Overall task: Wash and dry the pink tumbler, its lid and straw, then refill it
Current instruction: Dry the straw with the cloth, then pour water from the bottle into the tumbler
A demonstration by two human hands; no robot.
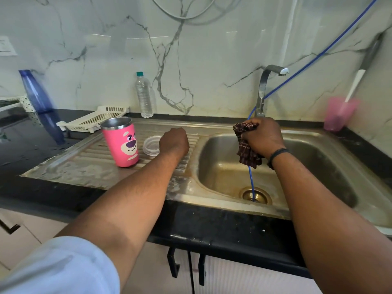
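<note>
So: pink tumbler [123,143] stands upright on the ribbed drainboard [89,160] left of the sink basin [297,166], long axis vertical with a slight lean, open mouth up, bear face toward the camera. Steel interior visible, contents can't be made out. Clear lid [151,145] lies flat just to its right, on the drainboard. Left hand [174,142] sits beside the lid, fingers curled under; whether it holds anything, cannot tell. Right hand [263,137] is fisted around a dark checked cloth [246,149] over the basin, below the tap [265,88]. Blue hose [251,183] drops into the drain. Behind, on the bench: clear water bottle [144,95], white perforated tray [95,119], blue bottle [36,92]. Pink cup [339,113] at far right holds a white-handled item.
</note>
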